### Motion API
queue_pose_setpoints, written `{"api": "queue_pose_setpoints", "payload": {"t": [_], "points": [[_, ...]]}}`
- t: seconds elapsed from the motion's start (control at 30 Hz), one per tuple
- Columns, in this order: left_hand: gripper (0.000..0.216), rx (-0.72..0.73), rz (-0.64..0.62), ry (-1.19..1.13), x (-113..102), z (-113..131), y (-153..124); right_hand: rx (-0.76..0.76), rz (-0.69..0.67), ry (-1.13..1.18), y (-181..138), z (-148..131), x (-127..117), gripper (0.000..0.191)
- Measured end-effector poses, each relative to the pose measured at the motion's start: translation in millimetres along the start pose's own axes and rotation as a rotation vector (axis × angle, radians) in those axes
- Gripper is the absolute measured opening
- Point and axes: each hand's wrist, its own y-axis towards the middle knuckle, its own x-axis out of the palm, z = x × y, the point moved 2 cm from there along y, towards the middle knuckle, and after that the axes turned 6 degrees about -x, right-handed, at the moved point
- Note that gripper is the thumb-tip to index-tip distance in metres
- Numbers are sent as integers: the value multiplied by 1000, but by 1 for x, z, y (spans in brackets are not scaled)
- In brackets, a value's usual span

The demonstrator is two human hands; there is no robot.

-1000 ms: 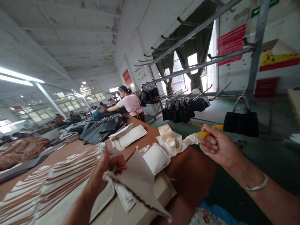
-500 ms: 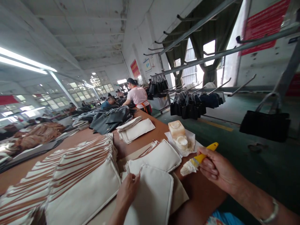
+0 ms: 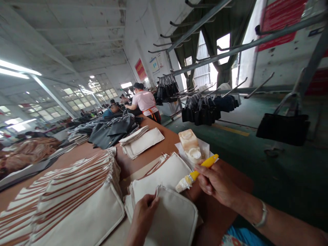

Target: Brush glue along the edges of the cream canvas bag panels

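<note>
Between thumb and fingers, my left hand (image 3: 145, 213) pinches the upper left corner of a cream fabric panel (image 3: 174, 217) with a stitched, rounded edge. My right hand (image 3: 215, 181) is closed round the yellow handle of a paintbrush (image 3: 196, 173). White paste coats its bristles, which are just above the panel's top edge; whether they touch it I cannot tell. Behind the panel lies a small pile of similar cream panels (image 3: 161, 174). An open plastic container (image 3: 189, 140) with white paste stands beyond my right hand on a white sheet (image 3: 205, 148).
Long overlapping rows of cream panels (image 3: 84, 205) with brown edges cover the left of the brown table (image 3: 166, 136). Farther back are another panel stack (image 3: 142, 141) and dark bags (image 3: 111, 131). A co-worker (image 3: 145, 100) stands at the far end. A metal rack (image 3: 217, 56) with hanging bags lies right.
The brush in my right hand has moved left, close to the panel's top edge. My left hand still pinches the panel, which has shifted slightly right. The camera view has shifted a little.
</note>
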Motion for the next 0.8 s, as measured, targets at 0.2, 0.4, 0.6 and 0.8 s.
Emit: {"api": "queue_pose_setpoints", "payload": {"t": [0.2, 0.4, 0.6, 0.8], "points": [[46, 137, -157, -361, 12, 29, -27, -118, -62, -184, 6, -7, 16, 31], [41, 252, -115, -391, 17, 60, -55, -176, -136, -349, 8, -9, 23, 27], [41, 220, -138, -367, 14, 73, -67, -270, -54, -376, 5, -26, 15, 26], [45, 241, -177, -312, 15, 78, -70, -281, -107, -439, -9, -29, 21, 27]]}}
